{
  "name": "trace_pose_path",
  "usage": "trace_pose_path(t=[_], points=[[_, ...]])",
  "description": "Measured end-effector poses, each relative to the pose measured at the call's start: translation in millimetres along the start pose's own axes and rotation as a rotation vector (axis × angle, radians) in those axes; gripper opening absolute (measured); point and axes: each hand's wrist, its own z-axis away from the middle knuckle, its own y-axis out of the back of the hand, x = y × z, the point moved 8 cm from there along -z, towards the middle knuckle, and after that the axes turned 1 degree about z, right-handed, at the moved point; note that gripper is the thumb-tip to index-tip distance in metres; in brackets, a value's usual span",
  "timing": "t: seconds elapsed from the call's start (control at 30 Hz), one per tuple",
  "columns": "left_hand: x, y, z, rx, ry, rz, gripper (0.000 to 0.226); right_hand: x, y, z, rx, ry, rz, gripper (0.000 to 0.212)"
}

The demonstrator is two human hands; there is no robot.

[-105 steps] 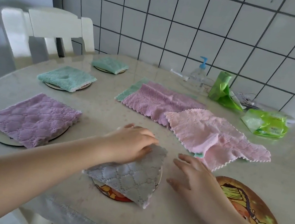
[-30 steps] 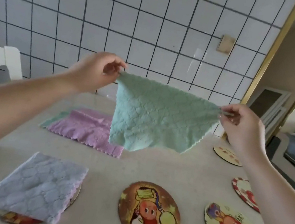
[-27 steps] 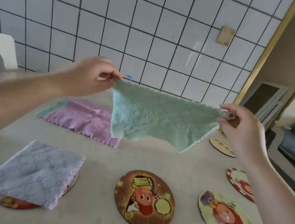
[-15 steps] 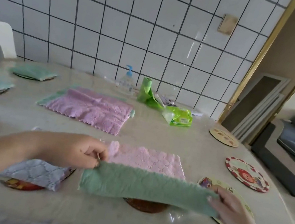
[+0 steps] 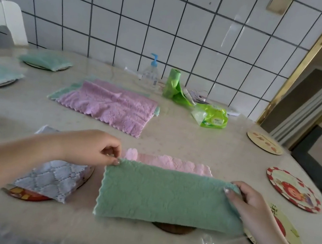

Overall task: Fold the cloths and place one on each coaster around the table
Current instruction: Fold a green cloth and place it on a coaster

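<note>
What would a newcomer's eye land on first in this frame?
The green cloth, folded to a long strip near the front edge of the table, with the left hand and right hand pinching its far corners. Behind it lies a pink cloth; to its left, a grey cloth sits folded on a coaster.

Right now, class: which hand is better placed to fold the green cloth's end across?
Probably the right hand: it grips the green cloth end; the left hand only pinches a corner.
</note>
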Motion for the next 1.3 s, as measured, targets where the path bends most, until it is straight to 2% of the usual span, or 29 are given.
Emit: trace_pose_path(t=[0.4, 0.7, 0.87, 0.93, 1.03, 1.13, 1.2, 1.3], points=[[-30, 5, -30, 0.067, 0.066, -0.026, 0.009, 17, -23, -71, 0.001, -0.004, 0.122, 0.004], [-44, 6, -42, 0.125, 0.130, 0.034, 0.016, 21, -28, -94, 0.026, -0.022, 0.244, 0.002], [-45, 1, -49, 0.118, 0.145, -0.002, 0.019, 20, -30, -95, 0.032, -0.054, 0.310, 0.012], [-41, 0, -50, 0.119, 0.142, -0.103, 0.026, 16, -30, -93, 0.043, -0.065, 0.313, 0.017], [-24, 5, -49, 0.228, 0.094, -0.327, 0.038, -3, -31, -84, 0.085, 0.013, 0.462, 0.035], [14, -4, -48, 0.275, -0.017, -0.301, 0.039, -40, -62, -67, -0.030, 0.187, 0.683, 0.045], [41, -22, -51, 0.227, -0.079, -0.220, 0.038, -56, -95, -54, -0.174, 0.262, 0.827, 0.050], [55, -57, -56, 0.096, -0.055, -0.199, 0.046, -66, -131, -41, -0.295, 0.291, 0.808, 0.051]])
